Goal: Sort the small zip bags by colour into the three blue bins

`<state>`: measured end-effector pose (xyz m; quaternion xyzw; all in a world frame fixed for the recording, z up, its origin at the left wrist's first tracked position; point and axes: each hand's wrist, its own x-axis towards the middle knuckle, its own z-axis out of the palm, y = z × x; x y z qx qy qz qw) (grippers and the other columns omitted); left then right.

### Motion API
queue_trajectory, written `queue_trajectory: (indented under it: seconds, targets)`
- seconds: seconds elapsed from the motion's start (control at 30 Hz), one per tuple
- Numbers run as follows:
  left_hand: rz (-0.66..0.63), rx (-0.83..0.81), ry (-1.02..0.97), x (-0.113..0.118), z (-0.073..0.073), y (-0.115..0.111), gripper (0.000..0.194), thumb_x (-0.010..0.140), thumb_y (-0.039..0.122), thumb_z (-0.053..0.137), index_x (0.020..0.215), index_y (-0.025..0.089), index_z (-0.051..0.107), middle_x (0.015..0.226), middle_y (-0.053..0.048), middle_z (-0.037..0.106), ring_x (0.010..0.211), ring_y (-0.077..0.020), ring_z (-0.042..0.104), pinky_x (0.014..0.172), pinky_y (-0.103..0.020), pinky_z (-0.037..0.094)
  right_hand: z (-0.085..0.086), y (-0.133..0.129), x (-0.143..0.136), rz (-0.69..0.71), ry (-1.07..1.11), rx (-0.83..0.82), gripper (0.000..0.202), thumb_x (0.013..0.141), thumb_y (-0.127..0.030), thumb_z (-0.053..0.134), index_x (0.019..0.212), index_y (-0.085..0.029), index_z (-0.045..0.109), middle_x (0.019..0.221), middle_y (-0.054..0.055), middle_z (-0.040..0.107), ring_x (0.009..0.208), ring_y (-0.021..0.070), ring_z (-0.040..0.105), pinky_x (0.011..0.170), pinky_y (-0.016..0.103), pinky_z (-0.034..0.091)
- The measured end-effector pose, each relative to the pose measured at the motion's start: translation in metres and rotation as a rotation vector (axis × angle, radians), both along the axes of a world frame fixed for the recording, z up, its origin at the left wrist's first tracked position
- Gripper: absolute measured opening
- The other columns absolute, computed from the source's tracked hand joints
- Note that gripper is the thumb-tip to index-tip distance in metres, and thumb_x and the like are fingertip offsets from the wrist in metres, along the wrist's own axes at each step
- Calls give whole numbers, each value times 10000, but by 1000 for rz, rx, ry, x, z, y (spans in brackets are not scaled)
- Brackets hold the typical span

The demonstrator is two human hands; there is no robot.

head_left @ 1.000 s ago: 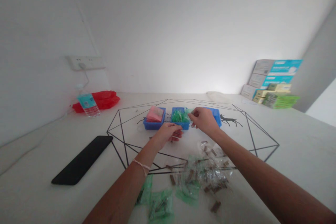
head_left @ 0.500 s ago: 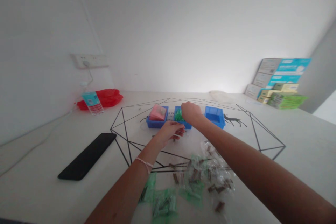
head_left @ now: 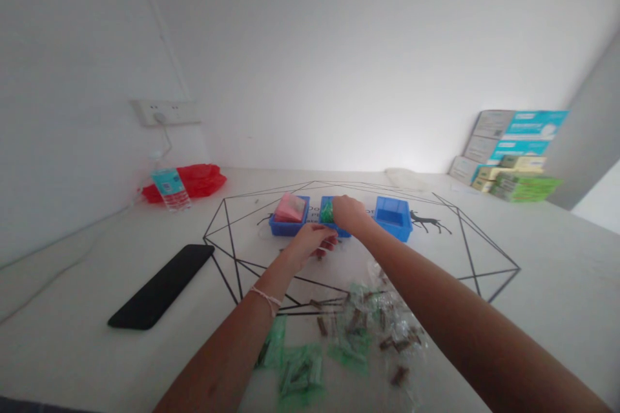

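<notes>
- White walls (head_left: pixel 314 77) are being met by the desk (head_left: pixel 494 329) at its back edge; its back right corner is being occupied by stacked boxes (head_left: pixel 513 142).
- Toward its back left corner, a red bag (head_left: pixel 203 182) is being partly hidden by a bottle (head_left: pixel 171 191).
- Plastic packets (head_left: pixel 301 373) are being spread near the front edge.
- Green material (head_left: pixel 327 210) in the middle bin (head_left: pixel 344 233), toward the back edge, is being partly covered by the right hand (head_left: pixel 349 213); its grip cannot be told.
- The left hand (head_left: pixel 314 241) is being held beside that bin, fingers narrowly curled; any hold cannot be told.
</notes>
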<state>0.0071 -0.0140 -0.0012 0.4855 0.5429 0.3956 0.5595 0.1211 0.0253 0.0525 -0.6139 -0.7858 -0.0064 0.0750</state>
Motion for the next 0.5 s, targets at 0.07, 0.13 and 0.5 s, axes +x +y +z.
queue_trajectory:
  seconds: [0.07,0.13,0.5]
  targets:
    - [17,-5,19,0,1,0,129,669,263,736,690,149,680,699,-41,695,580,-120,579,529,-244,380,2,-1,5,27,3,-29,354,834,-128,635,1178,-85,707,1089,238,737,1034,299,721,818,324,572]
    - [32,-4,31,0,1,1,128,661,263,734,696,152,681,707,-41,699,579,-118,573,532,-245,375,7,-5,11,55,8,-71,284,815,-133,629,1065,-73,750,958,210,766,912,272,748,749,279,571]
    - [-33,61,38,1,0,-3,196,643,330,727,651,145,664,693,-47,670,579,-113,542,503,-233,332,-4,-65,52,389,-15,-442,177,710,-115,627,736,-171,793,639,53,717,599,181,651,583,261,461]
